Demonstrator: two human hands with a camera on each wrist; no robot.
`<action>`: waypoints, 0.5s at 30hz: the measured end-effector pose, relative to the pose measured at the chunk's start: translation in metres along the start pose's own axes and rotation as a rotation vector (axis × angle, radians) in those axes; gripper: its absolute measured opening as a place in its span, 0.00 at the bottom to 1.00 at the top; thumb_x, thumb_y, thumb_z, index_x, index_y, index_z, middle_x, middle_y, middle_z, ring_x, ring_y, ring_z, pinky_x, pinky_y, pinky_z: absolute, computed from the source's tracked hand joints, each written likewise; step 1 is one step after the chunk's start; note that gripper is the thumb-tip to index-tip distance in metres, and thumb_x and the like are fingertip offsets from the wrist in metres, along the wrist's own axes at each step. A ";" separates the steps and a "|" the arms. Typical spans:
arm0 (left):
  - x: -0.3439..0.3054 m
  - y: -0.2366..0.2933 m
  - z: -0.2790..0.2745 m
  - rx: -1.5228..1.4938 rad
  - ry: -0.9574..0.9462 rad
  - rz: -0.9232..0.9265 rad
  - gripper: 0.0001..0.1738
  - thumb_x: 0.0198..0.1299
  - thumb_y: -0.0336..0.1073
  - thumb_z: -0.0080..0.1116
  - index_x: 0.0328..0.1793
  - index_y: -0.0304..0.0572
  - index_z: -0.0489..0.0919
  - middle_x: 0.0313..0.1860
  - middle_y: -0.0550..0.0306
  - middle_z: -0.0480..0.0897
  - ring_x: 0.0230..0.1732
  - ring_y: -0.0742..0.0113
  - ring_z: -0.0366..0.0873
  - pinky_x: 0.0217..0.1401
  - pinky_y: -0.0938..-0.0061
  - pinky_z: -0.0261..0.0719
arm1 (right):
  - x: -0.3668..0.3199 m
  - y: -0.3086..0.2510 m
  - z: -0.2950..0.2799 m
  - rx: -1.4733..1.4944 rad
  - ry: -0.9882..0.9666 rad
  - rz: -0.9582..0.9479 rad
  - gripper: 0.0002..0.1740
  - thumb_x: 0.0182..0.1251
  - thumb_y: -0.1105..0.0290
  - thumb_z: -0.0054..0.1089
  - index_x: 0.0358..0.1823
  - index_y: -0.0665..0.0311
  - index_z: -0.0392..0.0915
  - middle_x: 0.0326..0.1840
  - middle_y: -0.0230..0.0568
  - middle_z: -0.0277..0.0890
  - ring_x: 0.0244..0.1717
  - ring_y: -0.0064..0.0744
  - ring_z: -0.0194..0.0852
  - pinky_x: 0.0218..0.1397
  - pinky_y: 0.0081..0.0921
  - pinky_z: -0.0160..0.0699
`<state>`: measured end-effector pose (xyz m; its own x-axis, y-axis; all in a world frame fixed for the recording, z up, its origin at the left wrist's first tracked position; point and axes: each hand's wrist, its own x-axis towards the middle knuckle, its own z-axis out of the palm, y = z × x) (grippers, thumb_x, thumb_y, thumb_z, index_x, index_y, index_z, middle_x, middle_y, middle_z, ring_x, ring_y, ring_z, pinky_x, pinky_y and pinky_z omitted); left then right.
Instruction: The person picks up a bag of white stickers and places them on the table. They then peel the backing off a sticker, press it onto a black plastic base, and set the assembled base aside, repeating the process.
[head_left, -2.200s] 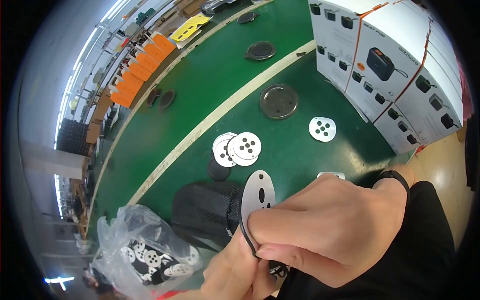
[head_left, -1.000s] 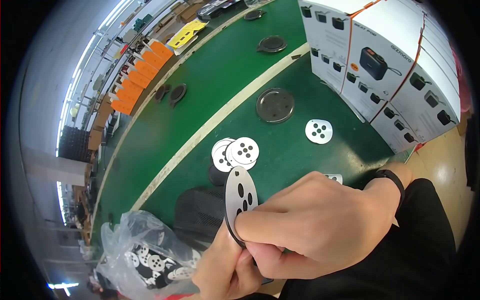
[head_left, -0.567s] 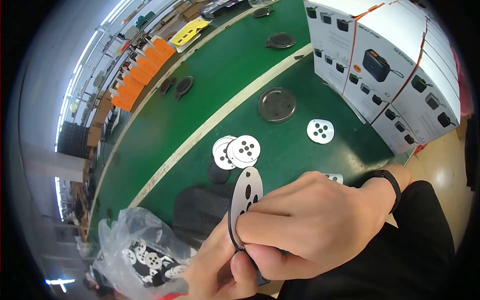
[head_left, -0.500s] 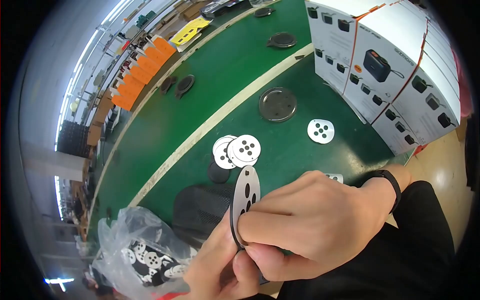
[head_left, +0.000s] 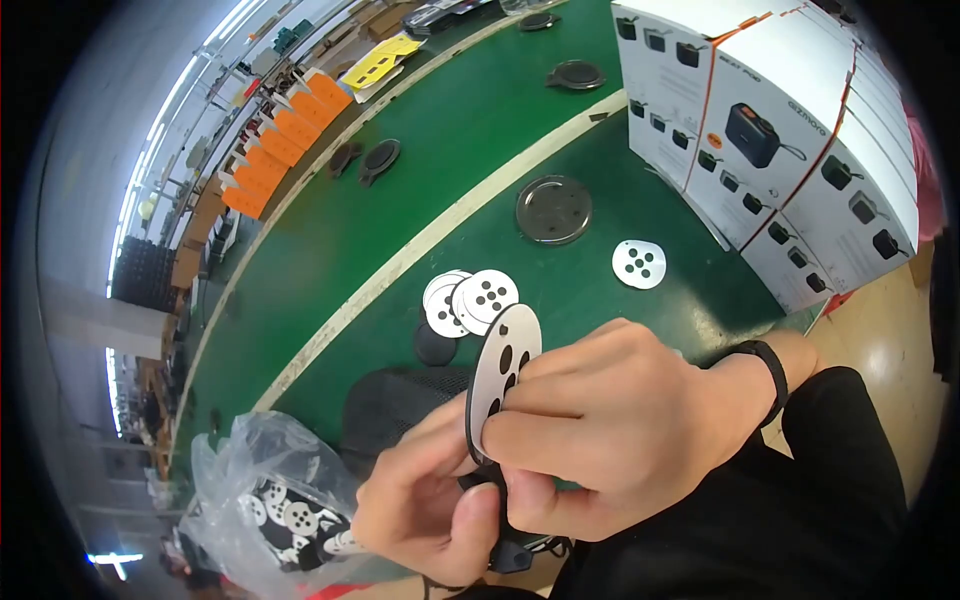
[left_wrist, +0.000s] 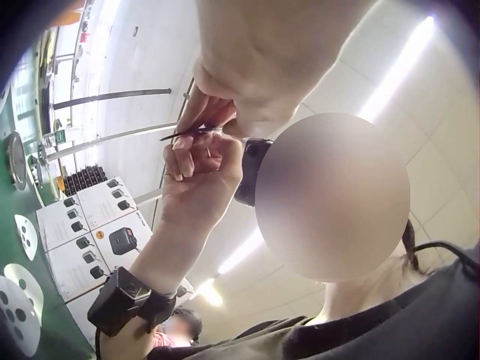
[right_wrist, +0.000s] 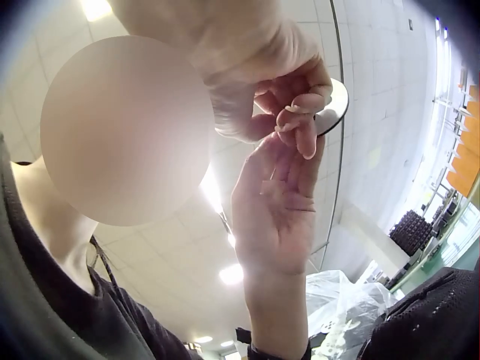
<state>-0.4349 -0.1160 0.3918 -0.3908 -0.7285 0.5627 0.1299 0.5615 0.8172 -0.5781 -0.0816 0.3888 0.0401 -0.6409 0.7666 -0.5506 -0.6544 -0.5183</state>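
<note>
In the head view, both hands meet at a white-faced disc (head_left: pixel 515 335) with dark round spots and a black edge. It stands nearly upright. My right hand (head_left: pixel 610 430) pinches its lower part, index finger against the spotted face and thumb below at the edge. Curled fingers of my left hand (head_left: pixel 400 480) lie behind the disc, its thumb lower and slightly apart. The disc (left_wrist: pixel 180 135) shows as a thin edge between the hands in the left wrist view. In the right wrist view, fingers cover much of the disc (right_wrist: pixel 334 109).
Similar discs (head_left: pixel 508 283) overlap on the green table, beside a black disc (head_left: pixel 435 345). One lone disc (head_left: pixel 655 275) and a dark round plate (head_left: pixel 555 210) lie beyond. A mesh-covered black object (head_left: pixel 385 410), a plastic bag of discs (head_left: pixel 225 470) and printed boxes (head_left: pixel 700 110) surround the hands.
The disc has risen slightly, and my left thumb has dropped away from its lower edge. Round black pieces on the far green strip have shifted rightward and away.
</note>
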 end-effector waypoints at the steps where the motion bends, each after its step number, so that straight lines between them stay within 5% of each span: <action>1: 0.000 -0.003 -0.002 -0.058 -0.055 0.028 0.17 0.52 0.28 0.48 0.46 0.19 0.71 0.40 0.37 0.76 0.39 0.61 0.76 0.44 0.74 0.74 | 0.000 -0.001 0.000 -0.031 -0.013 0.000 0.01 0.44 0.76 0.53 0.21 0.64 0.71 0.15 0.30 0.61 0.14 0.25 0.61 0.11 0.22 0.58; 4: 0.006 -0.010 -0.016 -0.130 -0.210 0.097 0.24 0.47 0.17 0.51 0.54 0.12 0.66 0.50 0.24 0.72 0.49 0.53 0.77 0.50 0.71 0.76 | -0.001 -0.002 0.002 -0.086 -0.027 -0.018 0.02 0.45 0.75 0.54 0.22 0.64 0.71 0.15 0.30 0.60 0.13 0.25 0.61 0.11 0.22 0.57; 11: 0.015 -0.009 -0.021 0.039 -0.300 0.119 0.23 0.44 0.14 0.50 0.51 0.17 0.73 0.48 0.32 0.74 0.45 0.57 0.78 0.43 0.77 0.78 | -0.001 -0.001 -0.002 -0.202 -0.163 -0.054 0.04 0.46 0.74 0.57 0.23 0.63 0.71 0.15 0.29 0.60 0.14 0.24 0.62 0.10 0.22 0.57; 14: 0.015 -0.010 -0.019 0.054 -0.289 0.100 0.24 0.42 0.13 0.50 0.51 0.19 0.73 0.48 0.33 0.74 0.44 0.58 0.78 0.42 0.78 0.78 | 0.003 -0.003 -0.005 -0.131 -0.201 -0.047 0.08 0.43 0.72 0.57 0.21 0.69 0.69 0.14 0.39 0.67 0.16 0.34 0.72 0.16 0.28 0.69; 15: 0.015 -0.010 -0.020 0.055 -0.286 0.092 0.24 0.42 0.12 0.50 0.51 0.19 0.74 0.48 0.33 0.74 0.44 0.59 0.78 0.41 0.78 0.78 | 0.002 -0.002 -0.004 -0.133 -0.179 -0.037 0.06 0.43 0.73 0.57 0.22 0.67 0.70 0.15 0.36 0.65 0.16 0.32 0.69 0.15 0.26 0.66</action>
<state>-0.4242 -0.1402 0.3945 -0.6215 -0.5376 0.5699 0.1301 0.6465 0.7517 -0.5804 -0.0802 0.3926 0.2028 -0.6863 0.6985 -0.6510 -0.6273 -0.4274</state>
